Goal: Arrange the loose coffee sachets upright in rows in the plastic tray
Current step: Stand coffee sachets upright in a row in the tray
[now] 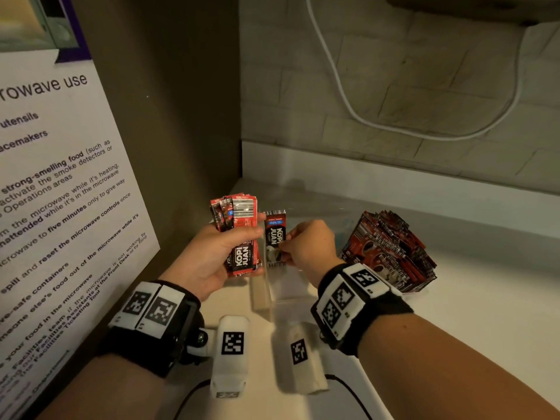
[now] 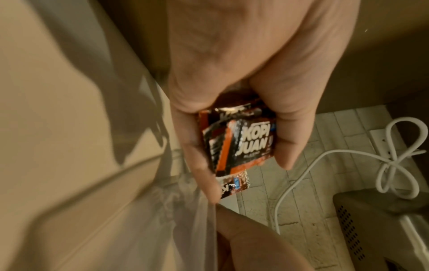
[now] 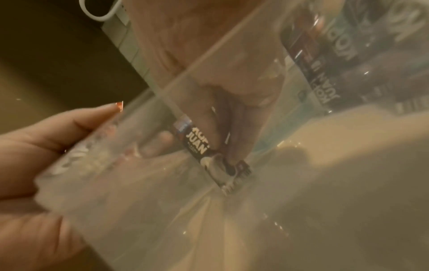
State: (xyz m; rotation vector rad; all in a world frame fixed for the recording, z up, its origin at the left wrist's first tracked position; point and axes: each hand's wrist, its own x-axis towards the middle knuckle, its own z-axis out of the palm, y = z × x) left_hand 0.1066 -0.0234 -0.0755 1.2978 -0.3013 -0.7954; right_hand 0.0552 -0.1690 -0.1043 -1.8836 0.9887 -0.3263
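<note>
My left hand (image 1: pixel 221 253) grips a bundle of red and black coffee sachets (image 1: pixel 239 234), upright, just left of the clear plastic tray (image 1: pixel 285 286); the left wrist view shows the same bundle (image 2: pixel 241 144) between thumb and fingers (image 2: pixel 285 143). My right hand (image 1: pixel 306 247) pinches a single black sachet (image 1: pixel 275 237) and holds it upright inside the tray's near left corner. Through the tray wall the right wrist view shows that sachet (image 3: pixel 209 155), its lower end close to the tray floor.
A pile of loose sachets (image 1: pixel 391 253) lies on the white counter right of the tray. A dark cabinet side with a printed notice (image 1: pixel 60 192) stands close on the left. A white cable (image 1: pixel 363 116) hangs on the tiled back wall.
</note>
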